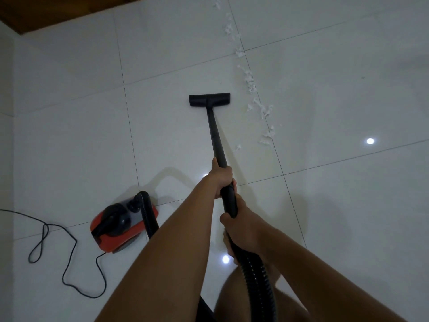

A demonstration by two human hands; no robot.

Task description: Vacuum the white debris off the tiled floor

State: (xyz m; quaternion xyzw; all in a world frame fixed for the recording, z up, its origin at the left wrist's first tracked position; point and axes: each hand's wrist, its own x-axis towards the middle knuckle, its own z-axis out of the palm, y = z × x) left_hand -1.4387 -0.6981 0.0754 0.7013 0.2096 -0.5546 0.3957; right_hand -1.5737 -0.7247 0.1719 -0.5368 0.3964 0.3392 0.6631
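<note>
A black vacuum wand (215, 135) runs from my hands out to its flat floor head (209, 100), which rests on the white tiled floor (336, 205). My left hand (221, 177) grips the wand higher up. My right hand (239, 223) grips the handle end where the ribbed hose (257, 275) begins. A trail of white debris (251, 83) runs along a tile joint to the right of the floor head, from the top of the view down to about the wand's middle. The head sits left of the trail, apart from it.
The red and black vacuum body (120, 225) stands on the floor at lower left, its hose curving up from it. A black power cord (53, 249) loops across the tiles at far left. A brown wooden edge (46, 12) shows at top left.
</note>
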